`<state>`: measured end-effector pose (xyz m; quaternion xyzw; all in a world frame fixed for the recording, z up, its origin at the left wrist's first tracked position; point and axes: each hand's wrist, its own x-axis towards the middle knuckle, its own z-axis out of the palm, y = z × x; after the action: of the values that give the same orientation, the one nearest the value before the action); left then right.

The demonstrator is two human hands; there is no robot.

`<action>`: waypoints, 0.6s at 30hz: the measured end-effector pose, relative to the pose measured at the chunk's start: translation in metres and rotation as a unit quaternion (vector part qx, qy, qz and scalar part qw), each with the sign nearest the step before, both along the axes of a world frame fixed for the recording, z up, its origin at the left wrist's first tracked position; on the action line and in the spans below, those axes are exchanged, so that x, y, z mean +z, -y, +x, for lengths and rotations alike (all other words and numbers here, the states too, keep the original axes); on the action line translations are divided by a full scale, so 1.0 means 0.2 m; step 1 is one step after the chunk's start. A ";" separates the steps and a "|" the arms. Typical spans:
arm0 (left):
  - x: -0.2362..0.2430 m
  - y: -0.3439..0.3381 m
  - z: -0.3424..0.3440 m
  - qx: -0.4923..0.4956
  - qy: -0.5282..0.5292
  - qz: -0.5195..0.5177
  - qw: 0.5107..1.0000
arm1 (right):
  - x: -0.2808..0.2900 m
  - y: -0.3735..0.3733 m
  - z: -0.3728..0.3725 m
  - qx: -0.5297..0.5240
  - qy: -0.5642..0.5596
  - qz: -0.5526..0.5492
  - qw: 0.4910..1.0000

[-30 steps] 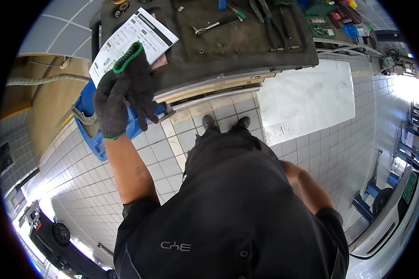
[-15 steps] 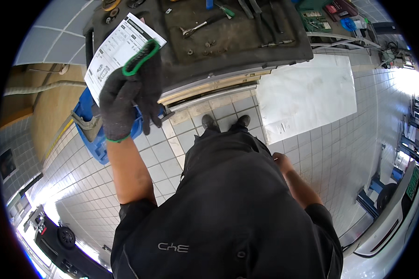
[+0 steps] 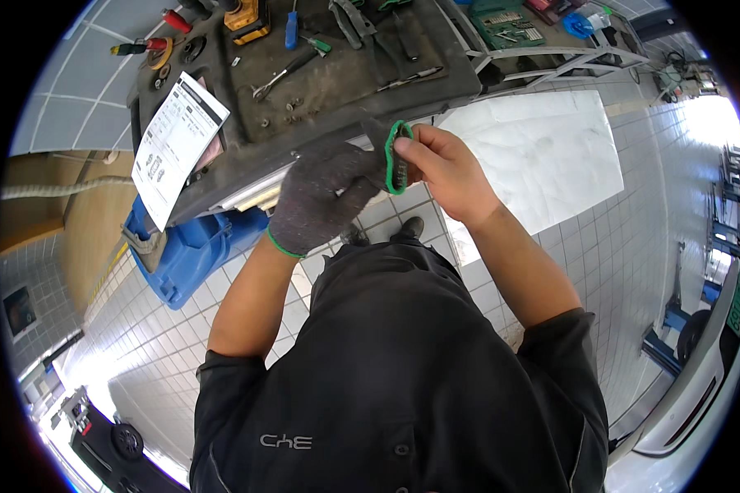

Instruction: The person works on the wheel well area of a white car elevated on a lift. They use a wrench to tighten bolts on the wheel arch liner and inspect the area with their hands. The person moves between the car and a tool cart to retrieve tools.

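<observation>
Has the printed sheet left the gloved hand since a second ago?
Yes. The printed sheet now lies on the workbench corner, apart from the gloved left hand, which has come toward the right hand.
</observation>
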<state>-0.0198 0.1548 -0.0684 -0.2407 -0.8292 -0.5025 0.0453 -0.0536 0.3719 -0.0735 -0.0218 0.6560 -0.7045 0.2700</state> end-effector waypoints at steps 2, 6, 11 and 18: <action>0.00 -0.08 0.01 -0.032 0.047 0.025 0.998 | -0.07 -0.09 0.00 0.004 -0.042 0.058 0.997; -0.09 -0.21 0.05 -0.001 0.313 0.056 0.948 | -0.16 -0.18 0.09 0.022 -0.162 0.185 0.969; -0.43 -0.23 0.03 0.044 0.206 -0.225 0.951 | -0.33 -0.32 0.08 0.079 -0.418 0.220 0.878; -0.52 -0.45 0.00 0.055 -0.038 -0.346 0.936 | -0.43 -0.26 0.19 -0.060 0.297 0.031 0.952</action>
<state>-0.0194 0.2451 -0.1723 -0.2142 -0.9614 -0.1717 0.0178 -0.0155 0.4247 -0.1596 0.2366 0.5672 -0.6737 0.4104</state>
